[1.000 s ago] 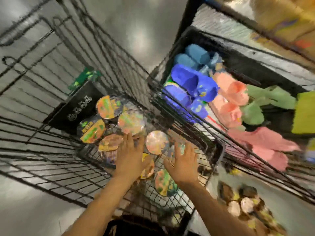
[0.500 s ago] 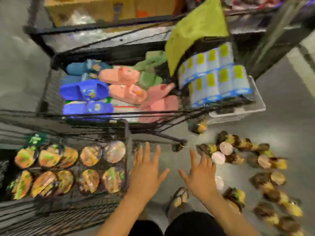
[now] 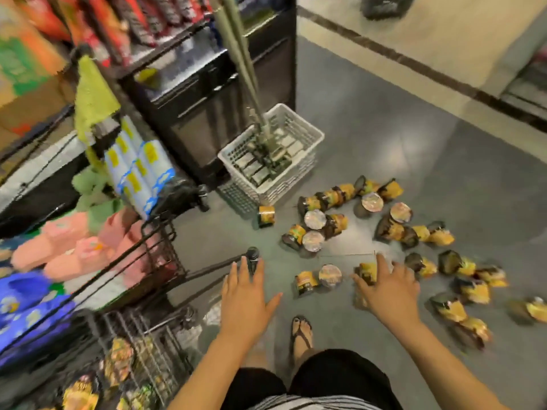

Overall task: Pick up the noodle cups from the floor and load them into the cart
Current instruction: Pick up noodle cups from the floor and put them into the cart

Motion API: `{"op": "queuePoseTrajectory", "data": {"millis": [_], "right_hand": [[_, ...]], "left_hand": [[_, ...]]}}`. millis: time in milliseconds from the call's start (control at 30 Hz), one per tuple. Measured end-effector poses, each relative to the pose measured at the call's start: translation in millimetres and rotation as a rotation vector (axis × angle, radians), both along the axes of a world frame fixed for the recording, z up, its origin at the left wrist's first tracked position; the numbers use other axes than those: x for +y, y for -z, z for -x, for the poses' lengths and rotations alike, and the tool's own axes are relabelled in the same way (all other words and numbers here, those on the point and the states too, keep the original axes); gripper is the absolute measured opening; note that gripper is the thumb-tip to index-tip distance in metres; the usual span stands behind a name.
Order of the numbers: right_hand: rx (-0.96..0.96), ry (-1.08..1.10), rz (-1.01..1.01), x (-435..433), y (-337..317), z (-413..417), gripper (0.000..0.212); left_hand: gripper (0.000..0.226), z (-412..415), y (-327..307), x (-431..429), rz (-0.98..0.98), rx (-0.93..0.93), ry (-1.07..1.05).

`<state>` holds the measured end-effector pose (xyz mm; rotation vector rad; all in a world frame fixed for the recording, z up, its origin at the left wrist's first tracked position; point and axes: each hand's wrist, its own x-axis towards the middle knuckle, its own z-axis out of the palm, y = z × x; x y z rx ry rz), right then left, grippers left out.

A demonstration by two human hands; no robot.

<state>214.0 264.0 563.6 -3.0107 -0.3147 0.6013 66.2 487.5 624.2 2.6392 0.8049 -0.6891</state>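
Lots of noodle cups (image 3: 367,229) are lying all over the floor (image 3: 414,143), most of them tipped on their sides, on the right and a bit far from the person. The cart (image 3: 154,344) is sitting on the near left, with some cups already lying inside it, so the person only has to turn a little to load more.

The right hand (image 3: 387,288) is reaching down over the near cups. Its fingers are spread wide apart and it is holding nothing. One yellow cup (image 3: 367,272) is peeking out just past its fingertips; I cannot tell if they are touching it. Two more cups (image 3: 318,279) are lying just to the left of that hand.

The left hand (image 3: 245,294) is flat and wide open too, holding nothing. It is hanging near the black bar (image 3: 207,269) of the shelf rack on the left, probably getting ready to grab a cup as well.
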Motion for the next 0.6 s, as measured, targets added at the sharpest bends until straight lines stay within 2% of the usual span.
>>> {"op": "queuePoseTrajectory", "data": {"millis": [267, 433, 600], "right_hand": [[0.172, 0.337, 0.004, -83, 18, 36, 0.08], [0.305, 0.365, 0.074, -100, 27, 45, 0.082], [0.34, 0.423, 0.11, -108, 28, 35, 0.082]], "left_hand": [[0.08, -51, 31, -25, 0.046, 0.053, 0.172], [0.078, -68, 51, -29, 0.074, 0.1, 0.237], [0.079, -91, 66, -25, 0.061, 0.167, 0.343]]}}
